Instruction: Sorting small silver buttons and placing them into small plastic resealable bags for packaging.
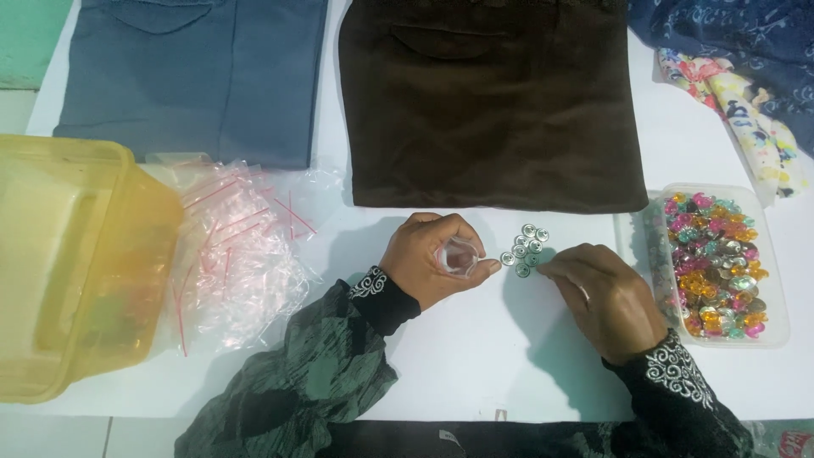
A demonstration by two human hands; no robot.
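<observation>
- White tabletop [475,373] fills the view; two folded garments lie along its far edge, a blue-grey garment [199,76] at left and a dark brown garment [496,110] at centre.
- Left hand [432,259]: fingers curled, pinching a small clear plastic bag [458,256] between thumb and fingertips, its mouth turned toward the buttons.
- Right hand [606,297]: palm down, fingers drawn narrow, fingertips touching the edge of a cluster of small silver buttons [526,248]; whether it grips one cannot be told.
- Buttons lie on the table between the two hands, just below the brown garment's hem.
- Clear tray [776,280] of multicoloured gems [716,263] sits just right of the right hand.
- Heap of clear bags with red strips [233,254] lies left of the left hand, beside a yellow translucent tub [76,254].
- Patterned fabrics [746,76] occupy the far right corner.
</observation>
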